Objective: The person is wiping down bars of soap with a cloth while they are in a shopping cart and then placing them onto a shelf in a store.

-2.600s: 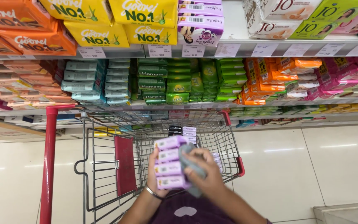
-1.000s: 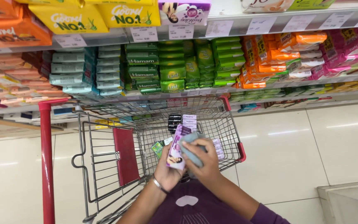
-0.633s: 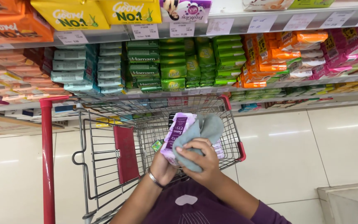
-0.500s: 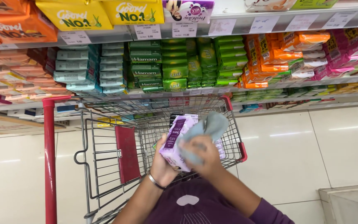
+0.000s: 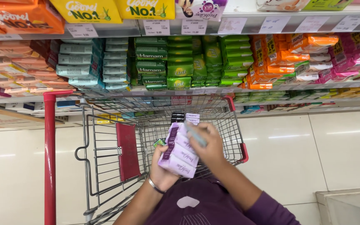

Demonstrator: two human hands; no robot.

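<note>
both forearms are reaching forward and meeting in the middle of the head view. the left hand [image 5: 162, 173] is cupping upward from below, palm turned up, fingers curling closed around what it is gripping, with a thin metal bangle [image 5: 155, 186] sitting at the wrist. the right hand [image 5: 207, 146] is coming in from the right and lying over the top, back of the hand facing the camera, fingers bending down and pressing shut. the right arm is wearing a purple sleeve [image 5: 267, 209] pushed up near the elbow, leaving the forearm bare.
</note>
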